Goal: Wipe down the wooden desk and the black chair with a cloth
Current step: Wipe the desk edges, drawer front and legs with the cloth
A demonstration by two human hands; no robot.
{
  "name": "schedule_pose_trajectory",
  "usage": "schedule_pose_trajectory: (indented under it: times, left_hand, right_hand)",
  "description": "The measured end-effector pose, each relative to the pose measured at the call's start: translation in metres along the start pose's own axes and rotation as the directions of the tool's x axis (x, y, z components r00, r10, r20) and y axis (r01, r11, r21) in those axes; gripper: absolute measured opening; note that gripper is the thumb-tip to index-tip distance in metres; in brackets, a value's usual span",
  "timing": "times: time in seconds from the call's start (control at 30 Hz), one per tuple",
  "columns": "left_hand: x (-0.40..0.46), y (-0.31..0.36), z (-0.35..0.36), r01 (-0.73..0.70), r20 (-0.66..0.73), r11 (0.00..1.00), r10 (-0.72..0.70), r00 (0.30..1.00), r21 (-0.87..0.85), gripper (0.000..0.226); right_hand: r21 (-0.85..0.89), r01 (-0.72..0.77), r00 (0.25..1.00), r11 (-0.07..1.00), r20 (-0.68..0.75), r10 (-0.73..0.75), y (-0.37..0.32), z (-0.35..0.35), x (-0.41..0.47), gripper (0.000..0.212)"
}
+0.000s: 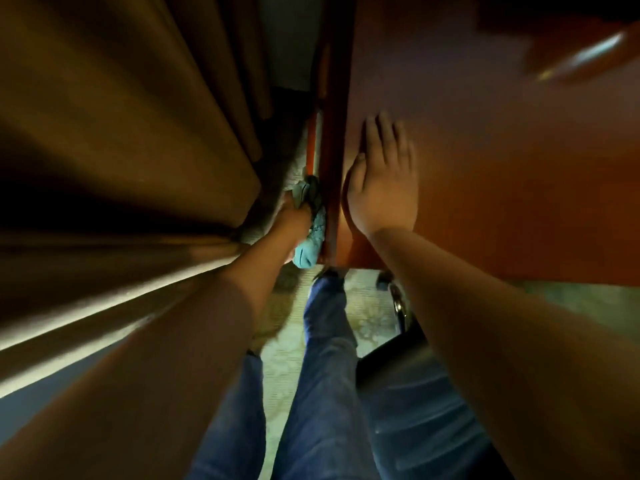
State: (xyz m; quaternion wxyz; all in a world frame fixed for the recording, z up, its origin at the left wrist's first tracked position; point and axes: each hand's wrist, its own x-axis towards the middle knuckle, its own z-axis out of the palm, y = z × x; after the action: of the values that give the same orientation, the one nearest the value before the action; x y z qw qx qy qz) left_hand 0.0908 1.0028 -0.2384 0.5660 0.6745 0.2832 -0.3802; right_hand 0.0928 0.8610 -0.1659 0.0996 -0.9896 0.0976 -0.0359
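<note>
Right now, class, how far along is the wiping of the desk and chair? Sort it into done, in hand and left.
Done: nothing can be confirmed; the desk top shows no wipe marks either way. In hand: the left hand presses the blue cloth against the desk's side edge, beside the curtain, while the right hand rests flat on top. Left: the black chair, untouched.

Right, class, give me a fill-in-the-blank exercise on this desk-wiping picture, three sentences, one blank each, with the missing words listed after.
1. The left hand presses a cloth coloured ____ against the side edge of the wooden desk.
2. The right hand lies flat and open on the desk's ____.
3. The black chair stands on the person's ____ side, beside the legs in jeans.

Missing words: teal; top; right
</note>
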Motion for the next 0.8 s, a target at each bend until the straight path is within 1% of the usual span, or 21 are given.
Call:
schedule_pose_trajectory:
  times: [0.07,0.13,0.2,0.3,0.4,0.5,0.57,0.63,0.67,0.73,0.77,0.8]
  left_hand:
    - [-0.009,-0.013,0.001,-0.045,-0.011,0.999,0.045,0.999,0.009,0.049]
    - [-0.013,-0.023,0.002,-0.053,0.000,0.998,0.053,0.999,-0.036,0.046]
    - [-0.013,-0.032,0.002,-0.078,0.016,0.995,0.079,0.997,-0.059,0.043]
    - [-0.010,-0.045,0.001,-0.141,0.021,0.989,0.142,0.990,-0.048,0.040]
    - [0.000,-0.057,0.002,-0.189,-0.013,0.982,0.188,0.982,-0.025,0.044]
    - [0.006,-0.067,0.004,-0.236,-0.039,0.972,0.235,0.971,-0.007,0.042]
    - [0.007,-0.070,0.005,-0.240,-0.045,0.971,0.239,0.970,-0.016,0.048]
    - [0.008,-0.072,0.005,-0.254,-0.060,0.966,0.251,0.966,-0.053,0.058]
    - [0.008,-0.073,0.005,-0.277,-0.060,0.960,0.275,0.960,-0.034,0.057]
    - [0.010,-0.078,0.006,-0.329,-0.053,0.944,0.328,0.943,0.007,0.039]
    - [0.011,-0.082,0.006,-0.347,-0.047,0.938,0.346,0.937,-0.017,0.030]
    - [0.012,-0.087,0.006,-0.364,-0.030,0.928,0.363,0.931,-0.073,0.022]
  right_hand:
    - [-0.012,-0.019,1.000,1.000,0.005,0.019,0.001,-0.003,-0.030,0.056]
    - [-0.006,-0.012,1.000,1.000,0.019,0.012,0.003,-0.004,-0.043,0.055]
    - [0.011,-0.014,1.000,1.000,0.025,0.014,0.004,-0.007,-0.046,0.056]
    - [0.027,-0.016,1.000,0.999,0.004,0.016,0.005,-0.006,-0.045,0.056]
    - [0.045,-0.009,1.000,0.999,-0.029,0.010,0.005,-0.002,-0.045,0.056]
    - [0.058,0.005,0.996,0.998,-0.085,0.000,0.006,0.003,-0.045,0.055]
    - [0.075,0.018,0.994,0.997,-0.113,-0.009,0.008,0.005,-0.046,0.054]
    - [0.106,0.026,0.993,0.994,-0.118,-0.013,0.007,0.003,-0.049,0.054]
    - [0.118,0.027,0.993,0.993,-0.114,-0.014,0.006,0.002,-0.056,0.053]
    - [0.119,0.042,0.992,0.992,-0.120,-0.028,0.002,0.000,-0.081,0.051]
    - [0.143,0.065,0.991,0.988,-0.127,-0.047,-0.001,0.001,-0.101,0.049]
    - [0.221,0.084,0.989,0.972,-0.135,-0.055,-0.003,0.002,-0.123,0.047]
